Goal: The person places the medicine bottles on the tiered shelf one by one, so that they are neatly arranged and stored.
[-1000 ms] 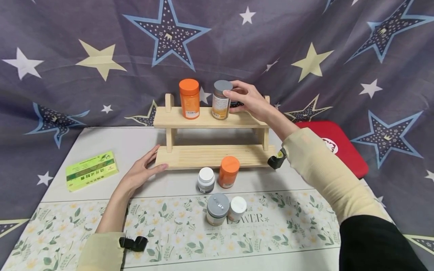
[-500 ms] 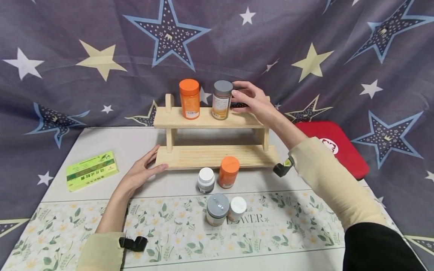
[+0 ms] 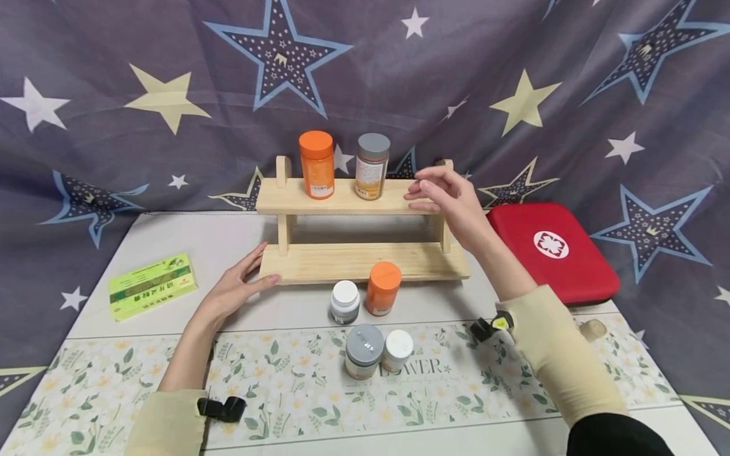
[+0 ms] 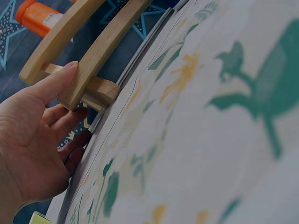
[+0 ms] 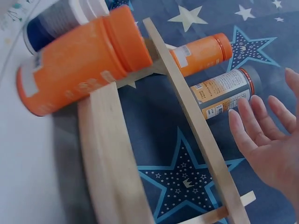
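Observation:
My left hand (image 3: 236, 288) grips the left end of the lower board of a two-tier wooden rack (image 3: 365, 261), thumb on one side and fingers on the other, as the left wrist view of the rack (image 4: 86, 77) shows. On the upper board stand an orange bottle (image 3: 317, 166) and, right of it, a grey-capped bottle (image 3: 373, 168). My right hand (image 3: 450, 199) hovers by the upper board's right end, fingers loosely bent and holding nothing. In the right wrist view its fingertips are near the grey-capped bottle (image 5: 224, 92).
Before the rack stand a white bottle (image 3: 345, 303), an orange-capped bottle (image 3: 384, 289), a grey-lidded jar (image 3: 364, 352) and a small white-capped bottle (image 3: 398, 350). A green box (image 3: 153, 286) lies left, a red case (image 3: 550, 253) right. A star-patterned cloth (image 3: 365, 76) hangs behind.
My right hand has let go of the grey-capped bottle and drawn back to the right and down. The bottle stays on the upper board. My left hand keeps its place.

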The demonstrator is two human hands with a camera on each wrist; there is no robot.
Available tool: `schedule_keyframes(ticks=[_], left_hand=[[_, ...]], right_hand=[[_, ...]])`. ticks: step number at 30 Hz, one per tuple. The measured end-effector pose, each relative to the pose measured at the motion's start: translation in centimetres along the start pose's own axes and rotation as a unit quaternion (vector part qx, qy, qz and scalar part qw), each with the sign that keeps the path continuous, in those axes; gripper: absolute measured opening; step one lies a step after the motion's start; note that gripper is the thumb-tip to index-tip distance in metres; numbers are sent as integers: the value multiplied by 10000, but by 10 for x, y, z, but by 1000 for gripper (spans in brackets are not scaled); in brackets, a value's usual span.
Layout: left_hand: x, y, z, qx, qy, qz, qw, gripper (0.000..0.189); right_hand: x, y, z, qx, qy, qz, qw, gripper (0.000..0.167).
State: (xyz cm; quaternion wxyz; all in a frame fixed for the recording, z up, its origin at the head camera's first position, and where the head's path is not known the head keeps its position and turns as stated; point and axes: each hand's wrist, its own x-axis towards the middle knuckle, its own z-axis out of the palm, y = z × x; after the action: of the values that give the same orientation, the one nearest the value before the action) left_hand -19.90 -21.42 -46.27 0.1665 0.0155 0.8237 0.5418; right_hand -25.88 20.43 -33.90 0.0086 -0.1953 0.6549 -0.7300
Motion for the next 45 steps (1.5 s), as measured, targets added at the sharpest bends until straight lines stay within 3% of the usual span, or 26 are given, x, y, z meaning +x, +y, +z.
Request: schedule_keyframes(ticks=[13,19,24,30,35,45], left_hand=[[0,1,0,16,38,-112,9999,102],[1,1,-2,53,23,-73,10000,101],[1,1,-2,67,16,-88,9999,101],[1,1,-1,64,36,-102,9999,103],[1,1,-2,66,29,-107,9999,103],[0,1,-1,31,33,-99,9999,102]], right_hand=[[-59,14,-4,-408,-702,-48,9967,17],[-83,18,-4,-830,-1046,13,9910,17],[-97,28,-4,-922,-1558,151,9834,20],[-101,36,-5,-1129,-2200,171,9688,27],[-102,38,-5,-1322,-2785,372,9506,33],[-107,41,-3,-1150,-3679,728,9199,47]])
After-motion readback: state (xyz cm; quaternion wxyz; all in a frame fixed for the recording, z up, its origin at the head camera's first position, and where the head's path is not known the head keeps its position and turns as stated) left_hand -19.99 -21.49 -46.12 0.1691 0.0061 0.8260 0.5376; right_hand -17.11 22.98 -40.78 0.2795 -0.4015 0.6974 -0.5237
